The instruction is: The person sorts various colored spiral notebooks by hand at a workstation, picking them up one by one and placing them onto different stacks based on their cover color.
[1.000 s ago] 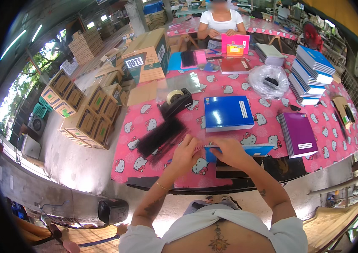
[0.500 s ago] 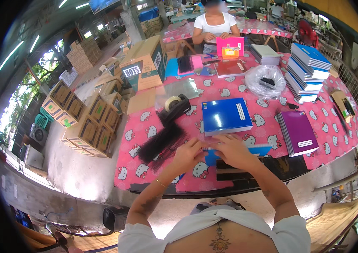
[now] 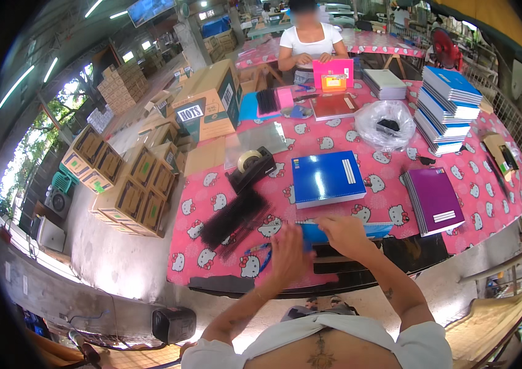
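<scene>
A blue spiral notebook (image 3: pixel 379 230) stands on its edge at the front of the table. Its coil side faces up, and my right hand (image 3: pixel 342 236) is closed over its left part, fingertips pinching near the coil. My left hand (image 3: pixel 290 253), somewhat smeared by motion, is off to the left of the notebook's end with its fingers stretched out. Beside it on the cloth lies a blue-handled tool (image 3: pixel 265 259), partly hidden by that hand. Just beyond the notebook rests a stack of blue notebooks (image 3: pixel 328 175). Black coil wires (image 3: pixel 234 216) lie in a loose bundle to the left.
A black tape dispenser (image 3: pixel 251 172) sits past the wires. Purple notebooks (image 3: pixel 434 198), a clear bag (image 3: pixel 385 125) and a tall notebook stack (image 3: pixel 448 111) occupy the right. A large carton (image 3: pixel 208 101) stands far left; across the table, a person (image 3: pixel 313 46) holds a pink notebook (image 3: pixel 334 72).
My left hand has left the notebook's coil edge and moved down and toward me, its fingers straightening. My right hand stays on the notebook, shifted slightly nearer to me.
</scene>
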`<state>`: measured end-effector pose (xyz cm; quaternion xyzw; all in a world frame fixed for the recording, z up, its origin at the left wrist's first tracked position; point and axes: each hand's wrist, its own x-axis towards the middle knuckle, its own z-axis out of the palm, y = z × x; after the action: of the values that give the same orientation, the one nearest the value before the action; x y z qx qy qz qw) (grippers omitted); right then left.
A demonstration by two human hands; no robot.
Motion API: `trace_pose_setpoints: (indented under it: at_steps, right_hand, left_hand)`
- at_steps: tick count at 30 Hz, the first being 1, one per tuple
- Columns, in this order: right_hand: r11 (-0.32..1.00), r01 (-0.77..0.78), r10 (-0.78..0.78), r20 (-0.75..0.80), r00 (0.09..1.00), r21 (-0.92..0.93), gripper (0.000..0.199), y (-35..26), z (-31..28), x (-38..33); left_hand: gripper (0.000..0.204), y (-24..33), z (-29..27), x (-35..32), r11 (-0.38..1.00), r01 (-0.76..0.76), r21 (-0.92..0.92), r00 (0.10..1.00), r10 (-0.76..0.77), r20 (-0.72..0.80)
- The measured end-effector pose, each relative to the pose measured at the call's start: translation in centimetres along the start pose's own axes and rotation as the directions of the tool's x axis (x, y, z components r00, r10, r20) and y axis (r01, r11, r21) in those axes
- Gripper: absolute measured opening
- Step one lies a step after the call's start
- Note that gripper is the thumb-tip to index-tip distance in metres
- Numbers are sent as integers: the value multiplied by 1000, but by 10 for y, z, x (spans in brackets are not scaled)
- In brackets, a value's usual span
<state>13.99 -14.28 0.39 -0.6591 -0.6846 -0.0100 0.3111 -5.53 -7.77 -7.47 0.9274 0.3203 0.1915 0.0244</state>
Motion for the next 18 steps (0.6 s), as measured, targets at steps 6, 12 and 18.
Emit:
trace_pose_setpoints:
  at_steps: [6, 12, 18]
  right_hand:
    - [990, 105, -115, -108, 988, -96, 18, -8, -19, -5]
    - [990, -47, 68, 155, 986, -132, 23, 36, -33, -28]
    - [996, -12, 28, 197, 980, -83, 24, 40, -32, -19]
  left_hand:
    - [88, -1, 33, -30, 966, -183, 185, 969, 210, -134]
    - [87, 13, -7, 45, 987, -135, 92, 987, 142, -75]
    - [86, 5, -26, 79, 979, -70, 189, 967, 113, -230]
